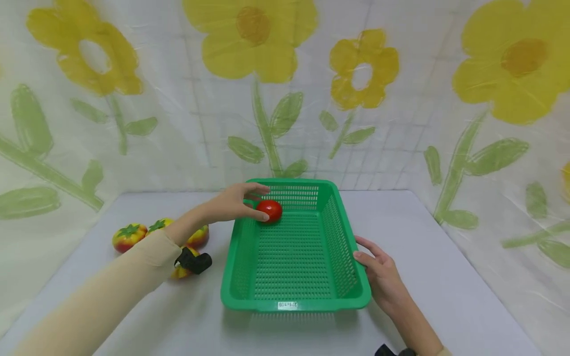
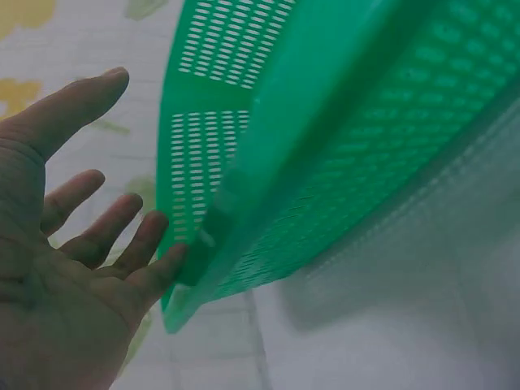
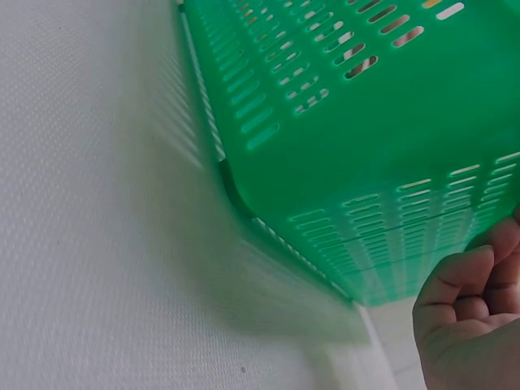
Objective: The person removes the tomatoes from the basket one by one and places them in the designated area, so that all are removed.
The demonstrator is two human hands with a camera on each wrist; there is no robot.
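A green plastic basket (image 1: 289, 257) with slotted walls sits at the middle of the white table. Inside its far left corner is a shiny red tomato (image 1: 272, 209). My left hand (image 1: 236, 201) reaches over the basket's left rim, its thumb overlapping the tomato in the head view. The left wrist view shows that hand (image 2: 81, 252) with fingers loosely spread and nothing in the palm; the tomato is out of sight there. On the right side, my right hand (image 1: 383, 277) grips the basket's rim, thumb on top, its curled fingers (image 3: 508, 236) against the outer wall.
Several red and yellow fruits (image 1: 129, 236) with green leafy tops lie left of the basket, partly hidden by the left forearm. Each wrist wears a black camera (image 1: 193, 261). Behind the white table (image 1: 383, 212) hangs a sheet (image 1: 169, 138) with painted yellow flowers.
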